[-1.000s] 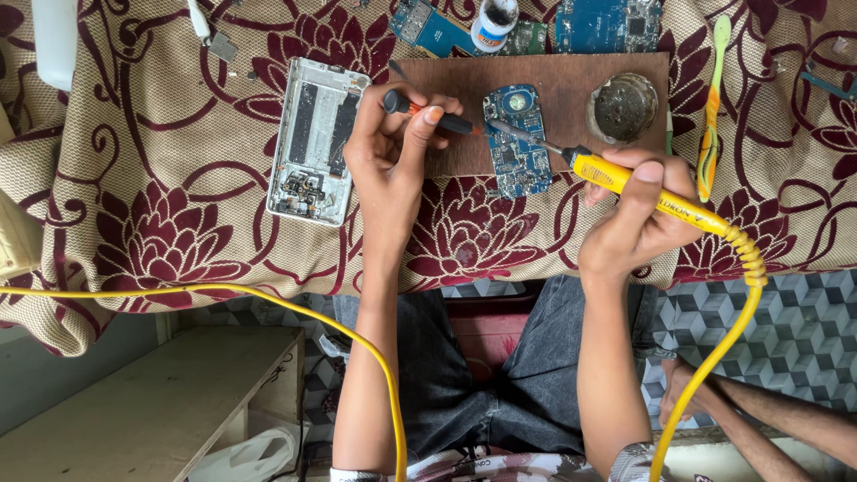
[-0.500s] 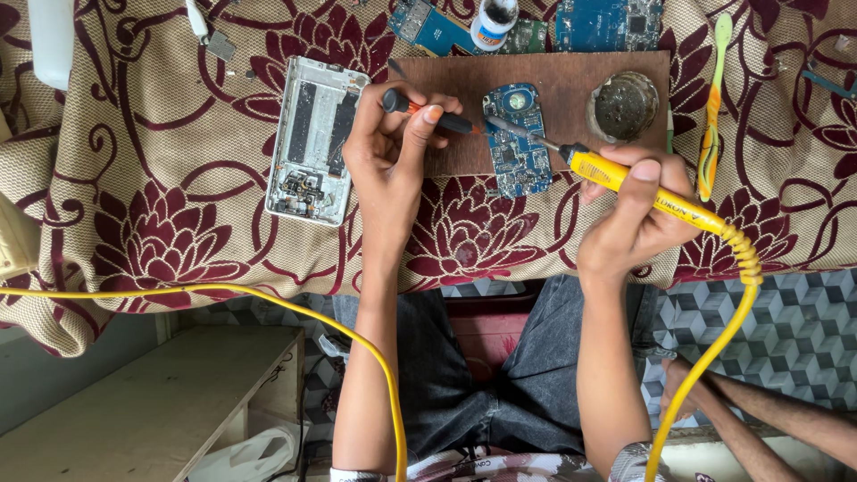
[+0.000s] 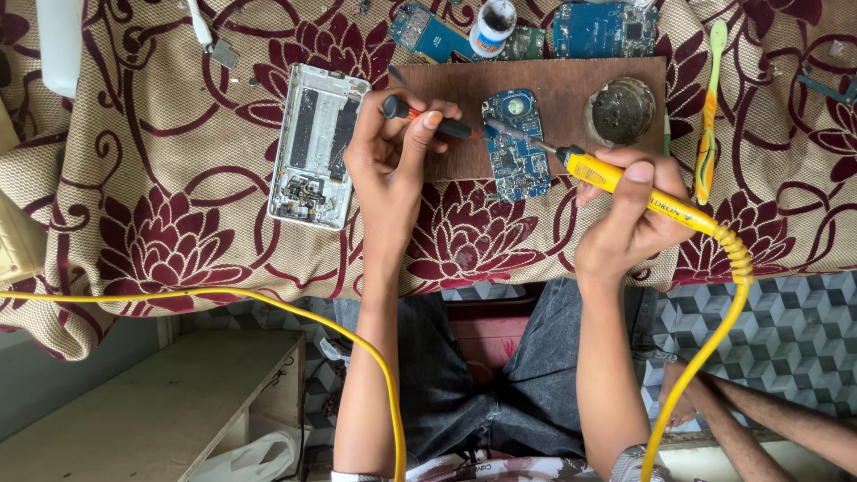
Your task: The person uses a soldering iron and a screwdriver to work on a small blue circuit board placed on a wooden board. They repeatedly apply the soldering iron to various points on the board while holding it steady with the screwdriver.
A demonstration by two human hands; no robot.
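The blue circuit board (image 3: 516, 145) lay on the brown wooden board (image 3: 553, 98), upper centre of the frame. A slip could have pushed the hot tip across its tiny parts. The right hand (image 3: 629, 214) was clamped on the yellow soldering iron (image 3: 638, 187); the left hand (image 3: 388, 152) pinched a black-and-red tool (image 3: 428, 119).

An opened phone frame (image 3: 318, 145) lies on the maroon floral cloth (image 3: 161, 223). A round tin (image 3: 619, 111) sits on the brown board (image 3: 562, 80). A green-orange toothbrush (image 3: 710, 107) lies beside it. A small white bottle (image 3: 492, 25) stands above.
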